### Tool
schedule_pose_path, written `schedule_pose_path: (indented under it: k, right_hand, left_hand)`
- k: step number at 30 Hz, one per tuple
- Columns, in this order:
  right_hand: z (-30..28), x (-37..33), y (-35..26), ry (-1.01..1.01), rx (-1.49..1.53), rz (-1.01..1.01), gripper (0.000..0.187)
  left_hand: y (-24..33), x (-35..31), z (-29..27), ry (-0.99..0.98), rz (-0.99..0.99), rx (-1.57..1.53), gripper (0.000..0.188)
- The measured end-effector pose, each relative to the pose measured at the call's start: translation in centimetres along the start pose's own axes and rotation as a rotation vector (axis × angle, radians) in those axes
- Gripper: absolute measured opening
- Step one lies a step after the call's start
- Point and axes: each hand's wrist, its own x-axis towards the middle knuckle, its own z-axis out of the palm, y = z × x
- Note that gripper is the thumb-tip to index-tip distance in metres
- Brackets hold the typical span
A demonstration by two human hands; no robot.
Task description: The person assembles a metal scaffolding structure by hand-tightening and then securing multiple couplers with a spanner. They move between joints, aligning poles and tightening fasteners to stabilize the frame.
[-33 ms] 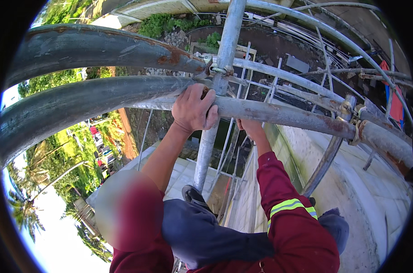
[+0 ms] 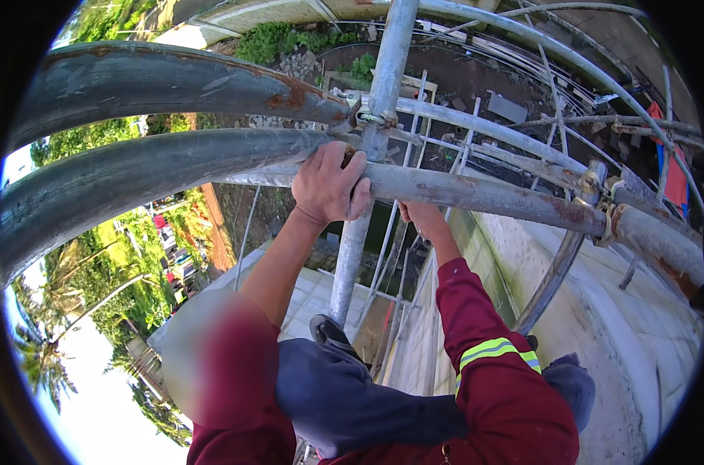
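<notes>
Left hand (image 2: pixel 330 184) is curled over the crossbar (image 2: pixel 476 191), right up against the post (image 2: pixel 391 66), so that grip is narrow and holding pipe. There's a rusty bit (image 2: pixel 349 157) showing between thumb and finger, too tucked in to tell what it is. Right hand (image 2: pixel 425 220) is just below the crossbar on the other side of the post, fingers partly hidden, so I can't tell if its grip has anything in it. The crossbar runs from behind the left hand over to a coupler (image 2: pixel 592 188) on the right. Clamp (image 2: pixel 377 119) on the post sits just above the left hand, two fat pipes (image 2: pixel 166 159) come in from the left, and one boot (image 2: pixel 333 335) is down by the post.
</notes>
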Motion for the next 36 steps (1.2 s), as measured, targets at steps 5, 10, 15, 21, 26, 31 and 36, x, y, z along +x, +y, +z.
schedule_pose_path:
  k: [5, 10, 15, 21, 26, 31, 36]
  right_hand:
    - [4.0, -0.8, 0.5, -0.11, 0.368, -0.134, 0.015]
    - [8.7, -1.3, 1.6, -0.065, 0.468, -0.309, 0.026]
    - [11.1, -1.6, 0.2, 0.019, 0.669, -0.402, 0.036]
    - [9.4, -0.9, 1.9, 0.03, 0.602, -0.333, 0.017]
    - [8.2, 0.0, 2.0, -0.028, 0.415, -0.316, 0.01]
    - [8.9, 0.1, 2.8, 0.088, 0.354, -0.409, 0.009]
    - [7.0, 0.8, 2.4, 0.135, 0.361, -0.284, 0.015]
  left_hand:
    - [0.0, 0.6, -0.1, 0.012, 0.008, 0.005, 0.03]
    - [-0.5, 0.9, 0.0, 0.036, 0.026, -0.006, 0.03]
    - [-0.4, 0.5, 0.3, 0.016, 0.004, 0.004, 0.03]
    - [-0.5, 0.8, 0.1, 0.031, 0.027, 0.001, 0.03]
    - [-0.6, 0.8, 0.1, 0.036, 0.033, 0.01, 0.03]
    - [-0.4, 1.0, 0.1, -0.006, 0.023, 0.006, 0.036]
    - [-0.7, 0.8, 0.1, 0.024, 0.041, 0.003, 0.036]
